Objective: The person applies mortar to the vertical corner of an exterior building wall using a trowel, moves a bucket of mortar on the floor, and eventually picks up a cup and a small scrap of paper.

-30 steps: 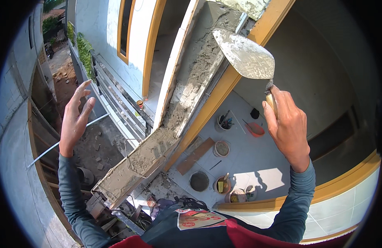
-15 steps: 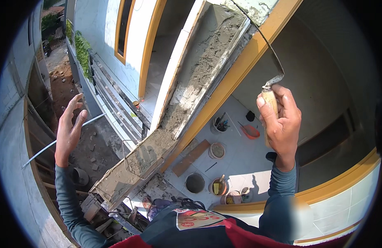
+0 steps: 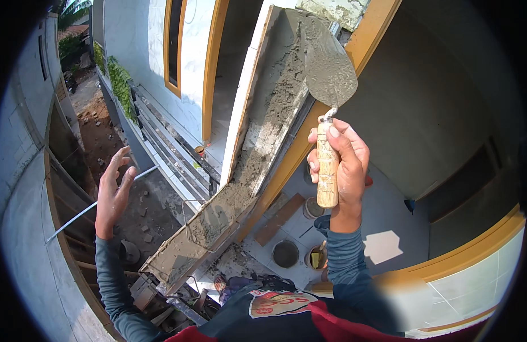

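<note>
My right hand (image 3: 344,162) grips the round wooden handle of a trowel (image 3: 331,68). Its blade, coated in grey mortar, lies over the right edge of the formwork near its far end. Wet mortar (image 3: 278,85) fills the long wooden formwork (image 3: 244,111), rough along the right side and smoother on the left. A lower stretch of mortar (image 3: 209,225) continues toward me, with a bent wire (image 3: 190,225) across it. On the left, my left hand (image 3: 114,191) hovers in the air, fingers apart, holding nothing.
Beside the formwork runs a yellow frame (image 3: 300,145). Below right, on the tiled floor, stand buckets (image 3: 286,254) and a wooden board (image 3: 279,219). A slatted railing (image 3: 169,137) and a thin pale pole (image 3: 87,210) are at left. Rubble lies on the ground beneath.
My right hand has moved left and turned the trowel, so its blade now shows flat over the formwork edge instead of edge-on. My left hand stays raised and open.
</note>
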Demonstrator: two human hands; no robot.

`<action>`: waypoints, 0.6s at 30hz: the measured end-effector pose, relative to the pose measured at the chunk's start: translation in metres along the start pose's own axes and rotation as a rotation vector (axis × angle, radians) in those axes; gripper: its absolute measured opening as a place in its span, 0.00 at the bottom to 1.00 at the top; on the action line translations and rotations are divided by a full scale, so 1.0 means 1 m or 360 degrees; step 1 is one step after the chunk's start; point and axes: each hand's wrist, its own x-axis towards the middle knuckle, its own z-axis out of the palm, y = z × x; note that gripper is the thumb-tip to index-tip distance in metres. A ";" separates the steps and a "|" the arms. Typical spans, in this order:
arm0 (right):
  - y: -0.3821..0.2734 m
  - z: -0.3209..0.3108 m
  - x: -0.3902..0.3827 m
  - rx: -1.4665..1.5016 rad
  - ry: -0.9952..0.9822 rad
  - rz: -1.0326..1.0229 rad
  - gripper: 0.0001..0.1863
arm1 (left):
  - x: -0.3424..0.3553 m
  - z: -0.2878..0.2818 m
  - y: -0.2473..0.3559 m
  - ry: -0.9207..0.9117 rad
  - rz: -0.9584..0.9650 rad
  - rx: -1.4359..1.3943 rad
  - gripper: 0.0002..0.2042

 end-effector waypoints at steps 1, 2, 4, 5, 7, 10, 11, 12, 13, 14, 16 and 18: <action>0.000 -0.001 -0.004 0.0007 0.0007 -0.0006 0.15 | -0.002 -0.001 0.000 -0.0003 0.0009 0.0006 0.27; 0.000 -0.003 -0.009 0.0014 0.0034 0.0001 0.15 | -0.004 -0.004 0.000 0.0011 -0.0034 0.0008 0.27; 0.001 -0.005 -0.020 0.0062 0.0072 -0.0010 0.16 | -0.009 -0.010 -0.003 0.0025 -0.0111 0.0025 0.28; 0.000 -0.008 -0.027 0.0070 0.0074 -0.0017 0.16 | -0.010 -0.012 -0.004 0.0027 -0.0102 0.0032 0.28; -0.005 -0.014 -0.039 -0.0088 0.0084 -0.0135 0.17 | -0.012 -0.014 -0.006 0.0029 -0.0121 0.0006 0.28; -0.030 -0.025 -0.053 -0.0560 -0.0010 -0.0052 0.17 | -0.015 -0.022 -0.006 0.0012 -0.0116 0.0021 0.27; -0.038 -0.028 -0.056 -0.0798 -0.0044 -0.0067 0.16 | -0.016 -0.026 -0.005 0.0004 -0.0128 0.0017 0.27; -0.049 -0.025 -0.056 -0.1211 -0.0069 -0.0021 0.16 | -0.021 -0.031 -0.004 0.0014 -0.0150 0.0067 0.28; -0.058 -0.025 -0.053 -0.1200 -0.0074 -0.0008 0.16 | -0.024 -0.037 -0.005 0.0010 -0.0161 0.0079 0.28; -0.070 -0.027 -0.048 -0.1731 -0.0308 -0.0220 0.16 | -0.026 -0.038 -0.006 0.0000 -0.0156 0.0080 0.27; -0.089 -0.018 -0.045 -0.2384 -0.0531 -0.0308 0.17 | -0.024 -0.028 -0.011 -0.0044 -0.0144 0.0035 0.27; -0.103 -0.012 -0.043 -0.2659 -0.0574 -0.0337 0.16 | -0.022 -0.018 -0.013 -0.0154 -0.0125 0.0121 0.26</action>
